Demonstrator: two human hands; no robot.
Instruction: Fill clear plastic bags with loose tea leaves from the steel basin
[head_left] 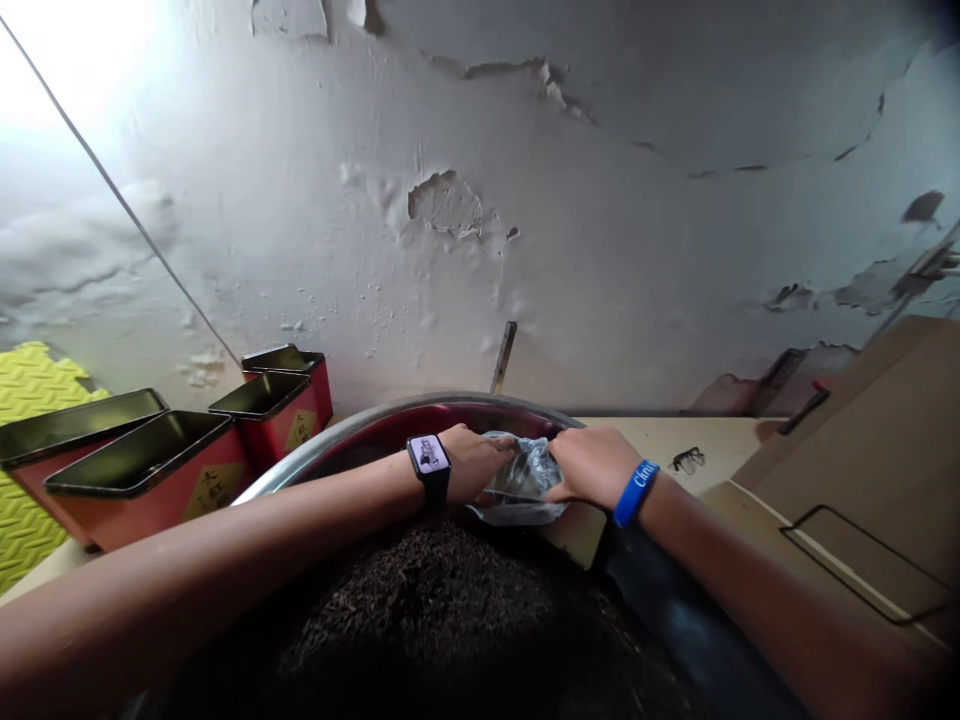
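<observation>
A: What does the head view show?

B: A clear plastic bag (521,482) sits bunched toward the right of a big steel-rimmed basin (420,397); the left hand (469,462) and right hand (592,468) close on it from either side, the fingers (501,447) curled in and holding the film, not spread open.

A: How is a hold like that done well?

B: Evenly; both hands share the load, with the film gathered between them so it can't slide over the rim.

A: What's around the basin?

B: Open red tins (146,490) stand to its left; a cream worktop (667,440) runs off to its right; a dark heap (427,600), perhaps loose tea, lies on the near side.

A: What's hard to make out?

B: The fingertips vanish into the crumpled film; the bag's contents can't be told; the heap sinks into shadow and the frame cuts it off, so whether it lies inside the basin is unclear.
</observation>
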